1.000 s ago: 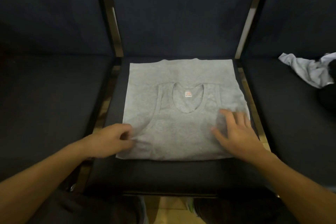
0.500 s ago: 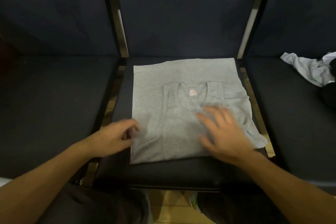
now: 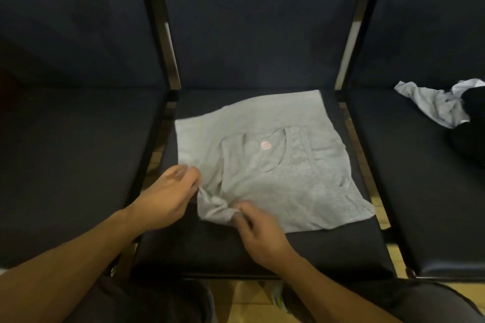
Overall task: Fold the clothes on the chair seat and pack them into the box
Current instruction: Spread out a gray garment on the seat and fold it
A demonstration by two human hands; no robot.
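A grey tank top (image 3: 265, 155), folded once with its neckline and small orange label facing up, lies skewed on the middle black chair seat (image 3: 204, 246). Its near-left corner is bunched up. My left hand (image 3: 168, 196) pinches that bunched fabric from the left. My right hand (image 3: 258, 231) grips the same corner from the near side, fingers curled into the cloth. No box is in view.
A crumpled pile of light grey and black clothes (image 3: 443, 105) lies on the right chair seat (image 3: 430, 191). The left seat (image 3: 68, 165) is bare black. Dark seat backs rise behind. Metal frame gaps separate the seats, with wooden floor (image 3: 249, 299) below.
My right hand slid from the top's right side to its near-left corner. Both hands now grip that corner, which is bunched, and the top has turned askew on the seat.
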